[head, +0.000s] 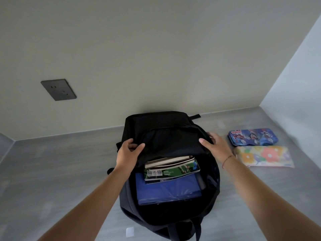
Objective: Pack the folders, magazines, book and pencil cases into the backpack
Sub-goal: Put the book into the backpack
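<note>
A black backpack (pixel 156 122) lies open on the grey table. Inside it I see blue folders (pixel 166 190), a green magazine (pixel 173 171) and a book (pixel 166 161) with pale page edges. My left hand (pixel 127 152) grips the front flap at its left side, thumb over the fabric. My right hand (pixel 212 143) holds the flap's right edge, fingers wrapped behind it. Two pencil cases lie to the right of the bag: a blue cartoon-printed tin (pixel 252 137) and, nearer, a flowered fabric pouch (pixel 264 156).
The grey table (pixel 60 162) runs to walls at the back and right. A dark wall socket (pixel 58 89) sits on the back wall at the left. The backpack's straps (pixel 177 230) hang toward me. A small white scrap (pixel 130 232) lies near the front.
</note>
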A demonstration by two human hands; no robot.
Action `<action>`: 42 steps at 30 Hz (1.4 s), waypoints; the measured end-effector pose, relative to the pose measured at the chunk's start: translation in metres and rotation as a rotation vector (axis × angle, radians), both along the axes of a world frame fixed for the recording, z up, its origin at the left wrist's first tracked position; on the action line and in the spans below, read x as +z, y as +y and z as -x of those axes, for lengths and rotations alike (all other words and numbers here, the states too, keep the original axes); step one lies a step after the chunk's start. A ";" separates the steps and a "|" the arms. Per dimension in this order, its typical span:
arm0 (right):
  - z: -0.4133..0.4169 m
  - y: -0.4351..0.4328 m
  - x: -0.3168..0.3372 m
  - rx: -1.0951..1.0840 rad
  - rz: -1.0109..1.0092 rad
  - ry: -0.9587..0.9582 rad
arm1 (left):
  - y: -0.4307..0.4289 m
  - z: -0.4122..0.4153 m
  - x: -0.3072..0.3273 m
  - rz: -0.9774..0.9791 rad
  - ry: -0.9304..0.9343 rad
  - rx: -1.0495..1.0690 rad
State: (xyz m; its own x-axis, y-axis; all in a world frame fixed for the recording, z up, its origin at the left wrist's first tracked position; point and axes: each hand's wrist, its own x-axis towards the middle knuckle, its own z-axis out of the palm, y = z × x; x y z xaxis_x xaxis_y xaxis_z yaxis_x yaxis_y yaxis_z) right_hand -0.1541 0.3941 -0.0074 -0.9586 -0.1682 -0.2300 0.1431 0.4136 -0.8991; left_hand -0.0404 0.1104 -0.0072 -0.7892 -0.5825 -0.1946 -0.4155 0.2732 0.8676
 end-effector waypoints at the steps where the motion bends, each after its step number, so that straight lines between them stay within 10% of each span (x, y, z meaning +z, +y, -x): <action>1: 0.000 0.001 -0.001 0.002 0.054 0.016 | -0.002 -0.001 0.002 -0.025 0.007 0.007; 11: -0.033 0.047 -0.005 0.188 0.209 -0.028 | 0.004 -0.057 0.002 -0.273 0.012 -0.104; 27: -0.052 0.071 -0.014 0.793 -0.383 0.016 | -0.004 -0.103 -0.015 0.381 -0.105 -0.704; 33: -0.070 0.070 -0.028 0.834 -0.585 0.288 | 0.008 -0.127 -0.025 0.801 0.133 -0.716; 42: -0.090 0.080 -0.039 0.767 -0.633 0.362 | 0.019 -0.142 -0.037 0.873 0.225 -0.619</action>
State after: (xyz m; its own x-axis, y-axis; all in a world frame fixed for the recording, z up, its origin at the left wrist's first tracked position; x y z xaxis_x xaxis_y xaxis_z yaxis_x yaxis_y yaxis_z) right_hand -0.0645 0.4743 -0.0461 -0.6752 -0.7073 -0.2095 -0.5889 0.6879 -0.4243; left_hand 0.1018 0.1295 -0.0437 -0.9586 0.0604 0.2784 0.1498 0.9381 0.3124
